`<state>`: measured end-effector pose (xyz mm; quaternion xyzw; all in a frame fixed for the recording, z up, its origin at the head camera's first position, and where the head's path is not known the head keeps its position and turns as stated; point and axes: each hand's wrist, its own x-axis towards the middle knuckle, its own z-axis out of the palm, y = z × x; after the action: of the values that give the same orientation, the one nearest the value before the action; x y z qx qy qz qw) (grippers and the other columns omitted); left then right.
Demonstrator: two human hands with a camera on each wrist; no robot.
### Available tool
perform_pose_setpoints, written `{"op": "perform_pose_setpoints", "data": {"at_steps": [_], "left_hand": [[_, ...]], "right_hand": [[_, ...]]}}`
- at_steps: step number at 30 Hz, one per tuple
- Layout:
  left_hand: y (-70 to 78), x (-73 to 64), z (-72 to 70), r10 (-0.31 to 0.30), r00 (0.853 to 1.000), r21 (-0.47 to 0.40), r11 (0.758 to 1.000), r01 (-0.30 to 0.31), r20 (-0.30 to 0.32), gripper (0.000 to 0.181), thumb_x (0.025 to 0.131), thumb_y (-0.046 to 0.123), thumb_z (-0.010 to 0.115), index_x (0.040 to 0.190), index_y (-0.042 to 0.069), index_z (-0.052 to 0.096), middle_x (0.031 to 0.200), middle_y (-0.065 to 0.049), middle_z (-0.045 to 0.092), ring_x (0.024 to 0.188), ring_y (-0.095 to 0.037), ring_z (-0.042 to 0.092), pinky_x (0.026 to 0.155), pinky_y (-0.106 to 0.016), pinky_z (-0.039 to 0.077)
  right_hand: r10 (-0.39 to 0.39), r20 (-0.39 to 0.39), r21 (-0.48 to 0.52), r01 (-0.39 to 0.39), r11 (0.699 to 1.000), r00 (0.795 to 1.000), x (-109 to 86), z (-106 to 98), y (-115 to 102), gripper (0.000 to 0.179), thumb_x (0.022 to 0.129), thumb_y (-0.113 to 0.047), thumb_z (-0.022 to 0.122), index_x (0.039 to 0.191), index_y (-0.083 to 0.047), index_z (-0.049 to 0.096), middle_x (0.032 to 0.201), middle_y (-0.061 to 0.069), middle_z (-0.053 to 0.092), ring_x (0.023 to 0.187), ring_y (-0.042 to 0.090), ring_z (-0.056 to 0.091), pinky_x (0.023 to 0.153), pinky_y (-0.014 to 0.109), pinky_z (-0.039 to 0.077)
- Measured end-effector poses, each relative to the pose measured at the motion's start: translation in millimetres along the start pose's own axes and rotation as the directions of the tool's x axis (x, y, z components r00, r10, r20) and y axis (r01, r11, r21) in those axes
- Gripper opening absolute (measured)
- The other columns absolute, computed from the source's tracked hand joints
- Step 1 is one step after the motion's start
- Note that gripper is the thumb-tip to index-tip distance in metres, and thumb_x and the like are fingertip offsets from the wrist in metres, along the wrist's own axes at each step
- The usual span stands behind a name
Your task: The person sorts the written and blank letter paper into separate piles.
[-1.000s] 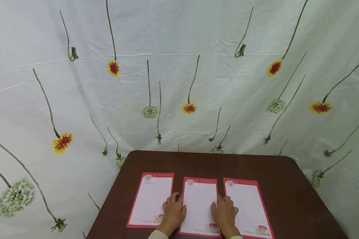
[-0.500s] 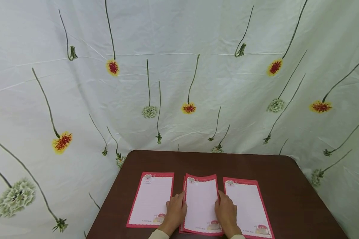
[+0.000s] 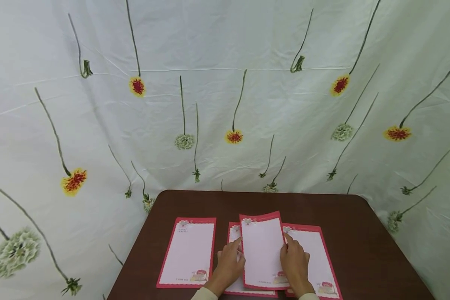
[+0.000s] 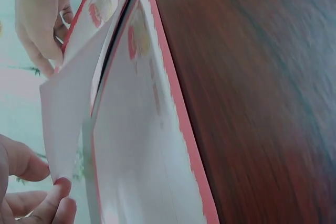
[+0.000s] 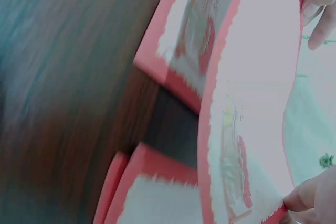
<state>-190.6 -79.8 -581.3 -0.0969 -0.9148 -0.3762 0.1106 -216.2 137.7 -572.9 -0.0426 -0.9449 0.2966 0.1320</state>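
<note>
A white sheet of stationery paper (image 3: 262, 250) with a pink border and a small cake picture is held up off the table, slightly bowed. At its left edge my left hand (image 3: 228, 266) pinches it between thumb and fingers. My right hand (image 3: 296, 262) pinches the opposite edge; in the right wrist view the thumb (image 5: 300, 195) shows at the margin. Beneath it, partly covered, lies the middle sheet (image 3: 234, 236). The raised sheet also overlaps the left side of the right-hand sheet (image 3: 318, 258). In the left wrist view, its pale back (image 4: 73, 93) faces the camera.
On the left lies another pink-bordered sheet (image 3: 187, 254), with some small writing near its top. All rest on a dark brown table (image 3: 360, 233) with rounded far corners. A white flower-printed cloth (image 3: 217, 50) hangs behind and at both sides.
Both hands have taken hold of the top sheet from the middle place, raised it and carried it to the right, uncovering another sheet below. The view has shifted slightly.
</note>
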Motion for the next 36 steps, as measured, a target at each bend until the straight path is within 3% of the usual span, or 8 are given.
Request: {"op": "perform_pose_setpoints", "data": {"at_steps": [11, 16, 23, 28, 36], "left_hand": [[28.2, 5.2, 19.7, 0.083, 0.988, -0.004, 0.997, -0.083, 0.128, 0.052, 0.093, 0.016, 0.065, 0.142, 0.003, 0.059, 0.114, -0.005, 0.068, 0.104, -0.025, 0.059, 0.081, -0.04, 0.038], [37.3, 7.6, 27.7, 0.085, 0.972, 0.001, 0.996, -0.087, 0.219, 0.053, 0.094, 0.02, 0.066, 0.145, 0.006, 0.058, 0.125, -0.007, 0.067, 0.113, -0.026, 0.058, 0.087, -0.044, 0.038], [42.5, 9.0, 43.4, 0.106, 0.949, 0.037, 0.992, -0.122, 0.297, 0.054, 0.096, 0.025, 0.067, 0.146, 0.009, 0.057, 0.135, -0.006, 0.066, 0.121, -0.024, 0.057, 0.092, -0.043, 0.039], [48.5, 10.2, 49.7, 0.123, 0.932, 0.068, 0.986, -0.155, 0.342, 0.054, 0.097, 0.027, 0.068, 0.147, 0.009, 0.057, 0.138, -0.006, 0.064, 0.125, -0.024, 0.056, 0.093, -0.041, 0.04], [56.9, 12.0, 56.5, 0.099, 0.904, 0.075, 0.987, -0.143, 0.415, 0.058, 0.098, 0.032, 0.067, 0.149, 0.009, 0.055, 0.144, -0.006, 0.061, 0.133, -0.025, 0.052, 0.1, -0.047, 0.039]], "right_hand": [[0.029, -0.069, -0.002, -0.029, 1.0, 0.997, 2.9, -19.6, 35.8, 0.036, 0.099, -0.005, 0.059, 0.132, 0.003, 0.067, 0.091, 0.02, 0.071, 0.089, 0.044, 0.07, 0.071, 0.057, 0.042], [0.049, -0.065, -0.015, -0.05, 0.999, 0.997, 4.2, -29.1, 49.6, 0.037, 0.101, -0.007, 0.055, 0.135, 0.003, 0.065, 0.093, 0.023, 0.071, 0.095, 0.05, 0.069, 0.076, 0.062, 0.041], [0.099, -0.056, -0.031, -0.101, 0.994, 0.994, 4.1, -41.1, 65.9, 0.039, 0.103, -0.01, 0.051, 0.138, 0.004, 0.061, 0.111, 0.033, 0.07, 0.107, 0.055, 0.066, 0.08, 0.066, 0.041], [0.133, -0.065, -0.046, -0.137, 0.99, 0.989, 3.5, -43.8, 74.2, 0.039, 0.103, -0.01, 0.052, 0.138, 0.004, 0.061, 0.106, 0.032, 0.069, 0.105, 0.055, 0.066, 0.079, 0.065, 0.039], [0.167, -0.078, -0.051, -0.172, 0.984, 0.983, 3.7, -45.1, 87.2, 0.039, 0.102, -0.009, 0.053, 0.136, 0.007, 0.061, 0.107, 0.033, 0.068, 0.102, 0.054, 0.066, 0.078, 0.063, 0.039]]}}
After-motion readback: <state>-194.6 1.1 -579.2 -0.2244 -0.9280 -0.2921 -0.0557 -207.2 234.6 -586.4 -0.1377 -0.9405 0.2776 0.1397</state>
